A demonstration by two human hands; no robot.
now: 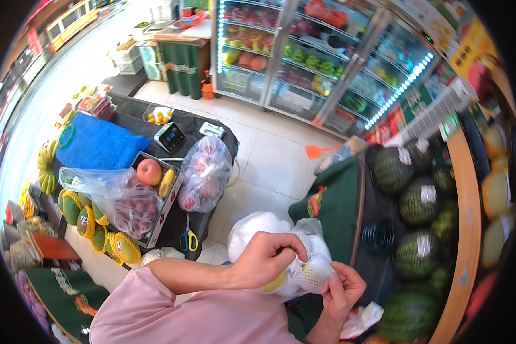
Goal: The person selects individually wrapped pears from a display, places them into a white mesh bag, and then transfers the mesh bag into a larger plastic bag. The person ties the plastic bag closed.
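In front of my pink shirt is a thin plastic bag (299, 275) holding pale yellow-green fruit in white foam nets. My left hand (268, 260) is over its left part with curled fingers, and the fingertips seem to pinch the bag. At the bag's right edge is my right hand (344, 286), its thumb and fingertips closed on the thin plastic. A white bundle (253, 230), its contents hidden, lies just beyond my left hand. Some of the fruit is covered by my hands.
On the black-topped table at left are a clear bag of netted fruit (206, 172), scissors (189, 238), a box with an apple (149, 172) and grapes (137, 213), and a digital scale (170, 137). Watermelons (417, 253) fill the stand at right. Glass-door fridges (309, 64) stand beyond the tiled floor.
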